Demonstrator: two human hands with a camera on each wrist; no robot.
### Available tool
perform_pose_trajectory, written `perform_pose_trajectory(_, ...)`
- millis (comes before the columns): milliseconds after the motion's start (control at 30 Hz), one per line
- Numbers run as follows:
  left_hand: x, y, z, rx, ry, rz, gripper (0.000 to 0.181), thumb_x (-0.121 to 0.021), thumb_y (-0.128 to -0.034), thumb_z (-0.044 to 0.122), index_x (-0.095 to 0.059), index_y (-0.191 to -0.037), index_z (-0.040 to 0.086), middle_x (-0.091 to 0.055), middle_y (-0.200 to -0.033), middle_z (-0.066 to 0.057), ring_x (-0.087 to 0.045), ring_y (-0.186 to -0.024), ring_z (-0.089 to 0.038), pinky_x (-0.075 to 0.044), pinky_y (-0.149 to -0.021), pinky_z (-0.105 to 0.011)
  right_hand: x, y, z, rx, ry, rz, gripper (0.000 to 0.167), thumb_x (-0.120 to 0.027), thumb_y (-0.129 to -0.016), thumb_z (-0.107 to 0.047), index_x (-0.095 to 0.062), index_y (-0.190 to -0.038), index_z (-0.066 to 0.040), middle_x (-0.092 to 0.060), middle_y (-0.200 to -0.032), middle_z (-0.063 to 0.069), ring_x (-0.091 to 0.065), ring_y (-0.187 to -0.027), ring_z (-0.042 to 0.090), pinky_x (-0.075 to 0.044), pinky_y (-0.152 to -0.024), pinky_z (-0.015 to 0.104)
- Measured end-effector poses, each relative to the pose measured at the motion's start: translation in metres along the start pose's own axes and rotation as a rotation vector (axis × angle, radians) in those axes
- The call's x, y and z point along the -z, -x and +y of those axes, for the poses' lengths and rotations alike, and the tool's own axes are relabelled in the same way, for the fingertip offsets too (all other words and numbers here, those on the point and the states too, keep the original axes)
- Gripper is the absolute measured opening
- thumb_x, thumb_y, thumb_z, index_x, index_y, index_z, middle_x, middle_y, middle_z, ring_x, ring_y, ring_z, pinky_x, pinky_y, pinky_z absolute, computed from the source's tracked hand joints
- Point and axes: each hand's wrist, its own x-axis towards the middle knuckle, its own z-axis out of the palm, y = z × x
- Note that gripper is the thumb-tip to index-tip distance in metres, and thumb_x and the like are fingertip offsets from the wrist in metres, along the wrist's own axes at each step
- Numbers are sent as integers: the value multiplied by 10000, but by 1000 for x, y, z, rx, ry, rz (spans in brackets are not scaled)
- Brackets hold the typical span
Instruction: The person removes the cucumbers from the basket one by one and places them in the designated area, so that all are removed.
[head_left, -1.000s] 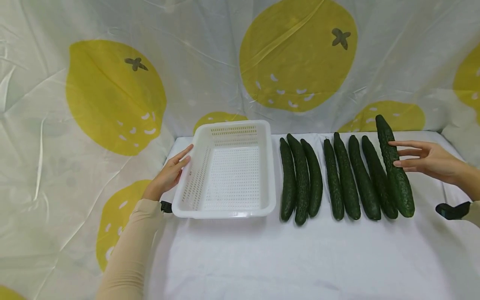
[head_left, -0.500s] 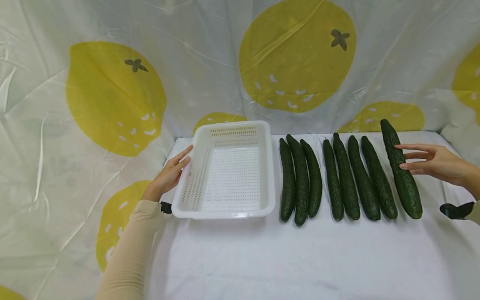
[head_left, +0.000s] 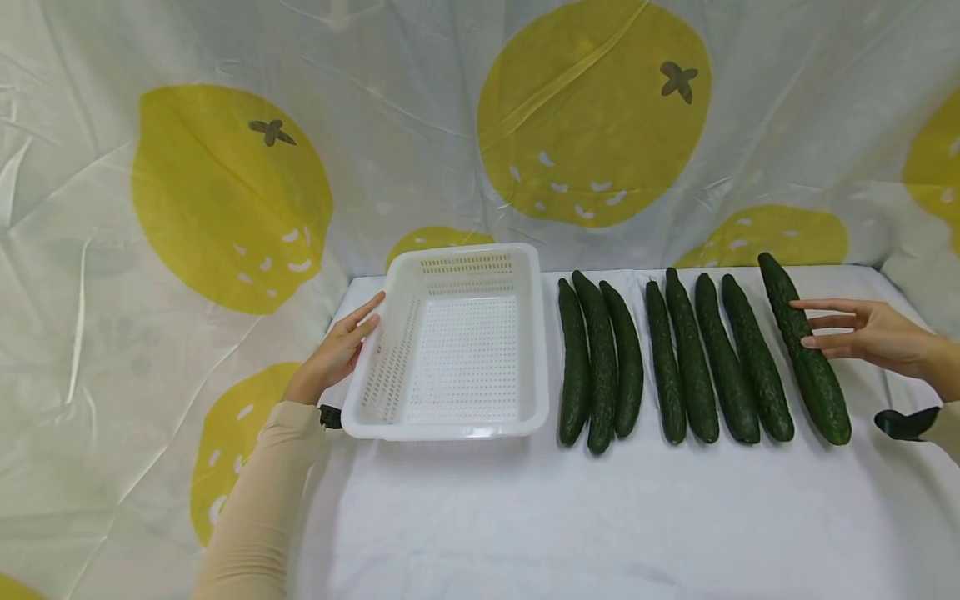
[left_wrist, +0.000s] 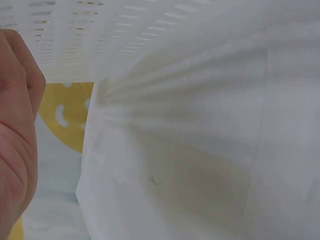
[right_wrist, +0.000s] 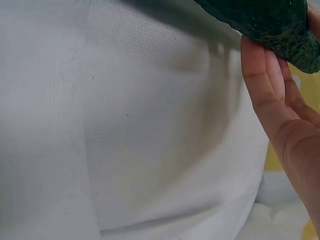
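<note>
My left hand holds the left rim of a white perforated plastic basket, which has nothing inside. In the left wrist view, part of the left hand shows beside the basket's slotted wall. At the far right, my right hand grips a dark green cucumber between thumb and fingers. The right wrist view has the fingers against the lower side of this cucumber. Its shadow falls on the cloth; whether it touches the table cannot be told.
Three cucumbers lie side by side just right of the basket. After a small gap, several more lie in a row, close to the held one. White cloth covers the table. A lemon-print sheet hangs behind and at the left.
My right hand has carried the cucumber to the right, apart from its neighbour, and its top end has come down. The left hand and the basket have stayed in place.
</note>
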Motion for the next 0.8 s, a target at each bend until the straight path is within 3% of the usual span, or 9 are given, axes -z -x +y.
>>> perform_pose_trajectory(267,1,0,0,-1,-3,-2,560,-385,-1098,162,-183,-1616,226,-517,-1379,-136,-672,-989,-164,-579,-742,-284,3,-3,8,-31,-29,-28,648,-616,-964,38,-413,-1543,-171,-465,-1168,-301,-660,-982,44,-560,-748,273)
perform_pose_trajectory(567,1,0,-1,-2,-13,0,558,-388,-1098,174,-188,-1616,230,-528,-1370,-137,-677,-974,-165,-580,-730,-282,3,-5,12,-66,-18,-18,631,-627,-959,30,-455,-1522,-196,-492,-1113,-324,-648,-949,9,-566,-718,298)
perform_pose_trajectory(733,1,0,-1,3,-16,3,557,-392,-1097,183,-194,-1614,241,-524,-1379,-132,-672,-985,-164,-577,-741,-281,1,-6,11,-92,0,-5,606,-644,-954,13,-498,-1496,-216,-531,-1064,-285,-665,-921,46,-570,-701,322)
perform_pose_trajectory(800,1,0,-1,5,-17,6,558,-395,-1096,188,-195,-1614,244,-530,-1372,-127,-674,-980,-161,-577,-737,-279,-1,-8,9,-101,44,-1,607,-658,-956,-17,-488,-1502,-220,-594,-1161,-104,-662,-911,43,-572,-697,333)
